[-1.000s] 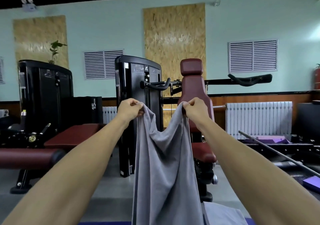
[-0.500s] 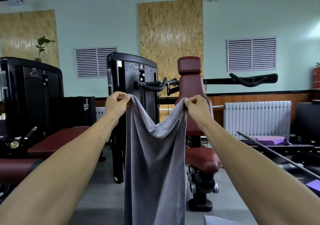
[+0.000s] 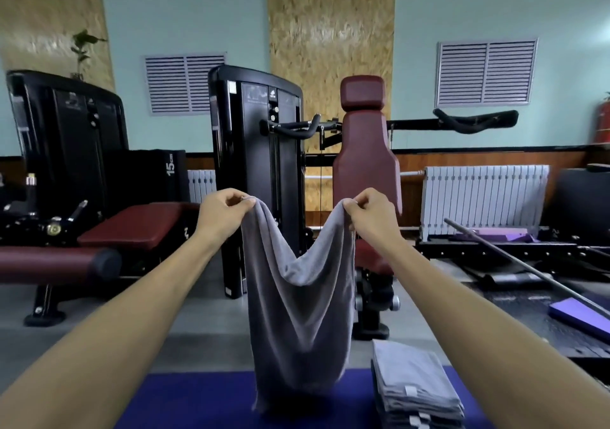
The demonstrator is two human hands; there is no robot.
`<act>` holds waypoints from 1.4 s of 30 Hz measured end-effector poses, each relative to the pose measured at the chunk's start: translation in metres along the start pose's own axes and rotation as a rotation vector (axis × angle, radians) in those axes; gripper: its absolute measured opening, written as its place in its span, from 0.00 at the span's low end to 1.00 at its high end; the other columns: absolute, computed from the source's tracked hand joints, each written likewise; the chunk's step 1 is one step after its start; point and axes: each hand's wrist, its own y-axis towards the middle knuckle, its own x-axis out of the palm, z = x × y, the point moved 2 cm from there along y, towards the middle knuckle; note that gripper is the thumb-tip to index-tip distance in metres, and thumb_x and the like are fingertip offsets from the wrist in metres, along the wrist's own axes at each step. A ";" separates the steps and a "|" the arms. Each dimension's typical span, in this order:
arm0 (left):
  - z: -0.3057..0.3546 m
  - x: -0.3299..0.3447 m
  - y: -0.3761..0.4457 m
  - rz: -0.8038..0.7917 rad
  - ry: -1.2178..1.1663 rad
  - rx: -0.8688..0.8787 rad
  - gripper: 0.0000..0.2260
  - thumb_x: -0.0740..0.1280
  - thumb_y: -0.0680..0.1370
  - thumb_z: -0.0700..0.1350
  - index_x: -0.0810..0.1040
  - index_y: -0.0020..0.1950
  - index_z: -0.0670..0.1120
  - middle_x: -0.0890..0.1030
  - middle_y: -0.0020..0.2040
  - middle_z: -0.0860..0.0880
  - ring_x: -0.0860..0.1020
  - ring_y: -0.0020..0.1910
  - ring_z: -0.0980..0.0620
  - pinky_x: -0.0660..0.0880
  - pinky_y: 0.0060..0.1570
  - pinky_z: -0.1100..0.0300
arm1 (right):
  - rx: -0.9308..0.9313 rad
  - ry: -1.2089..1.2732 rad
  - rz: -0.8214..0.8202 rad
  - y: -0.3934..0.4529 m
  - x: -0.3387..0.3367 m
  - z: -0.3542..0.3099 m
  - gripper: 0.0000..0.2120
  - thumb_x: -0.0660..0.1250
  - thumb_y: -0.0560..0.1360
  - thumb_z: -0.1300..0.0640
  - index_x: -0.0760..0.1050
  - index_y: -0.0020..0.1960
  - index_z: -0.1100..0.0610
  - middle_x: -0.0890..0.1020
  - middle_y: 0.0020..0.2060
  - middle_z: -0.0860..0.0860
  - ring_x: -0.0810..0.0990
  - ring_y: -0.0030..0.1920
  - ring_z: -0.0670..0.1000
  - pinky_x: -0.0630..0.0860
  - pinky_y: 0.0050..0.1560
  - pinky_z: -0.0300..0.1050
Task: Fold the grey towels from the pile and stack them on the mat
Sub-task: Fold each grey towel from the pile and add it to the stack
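A grey towel hangs in front of me, folded double, with its top edge sagging in a V between my hands. My left hand pinches its upper left corner and my right hand pinches the upper right one. The towel's lower end reaches down to the blue mat on the floor. To the right on the mat stands a stack of folded grey towels, partly behind my right forearm. The pile of unfolded towels is not in view.
A black weight machine with a dark red seat stands right behind the towel. A red padded bench is at the left. At the right lie a metal bar and purple pads on black flooring.
My view has tipped downward, bringing the mat and the folded stack into sight. Both hands have lowered with the towel, and its lower end now reaches the mat.
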 end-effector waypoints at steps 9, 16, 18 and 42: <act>0.009 -0.010 -0.109 -0.139 -0.190 -0.081 0.02 0.71 0.77 0.39 0.84 0.46 0.42 0.83 0.38 0.51 0.78 0.35 0.62 0.73 0.35 0.69 | -0.044 -0.055 -0.039 -0.104 -0.029 0.006 0.09 0.70 0.75 0.51 0.78 0.42 0.56 0.81 0.34 0.49 0.79 0.37 0.46 0.73 0.37 0.37; -0.091 0.022 -0.177 -0.360 -0.079 -0.458 0.04 0.72 0.76 0.40 0.84 0.47 0.40 0.81 0.40 0.45 0.75 0.34 0.55 0.73 0.28 0.65 | 0.118 -0.183 -0.317 -0.168 0.012 0.076 0.11 0.72 0.74 0.54 0.75 0.38 0.60 0.77 0.28 0.48 0.76 0.32 0.46 0.66 0.31 0.38; -0.127 0.037 -0.199 -0.425 -0.022 -0.548 0.06 0.72 0.77 0.40 0.83 0.49 0.38 0.81 0.39 0.46 0.75 0.32 0.56 0.74 0.27 0.65 | 0.180 -0.219 -0.427 -0.184 0.032 0.111 0.13 0.71 0.74 0.55 0.73 0.35 0.58 0.76 0.27 0.48 0.75 0.31 0.47 0.68 0.33 0.41; -0.611 0.205 -0.258 -0.611 0.471 -0.939 0.06 0.75 0.74 0.41 0.82 0.38 0.50 0.84 0.37 0.49 0.83 0.38 0.47 0.82 0.46 0.48 | 0.585 -0.192 -0.886 -0.232 0.317 0.492 0.12 0.68 0.78 0.54 0.77 0.36 0.54 0.78 0.28 0.49 0.78 0.33 0.52 0.70 0.32 0.31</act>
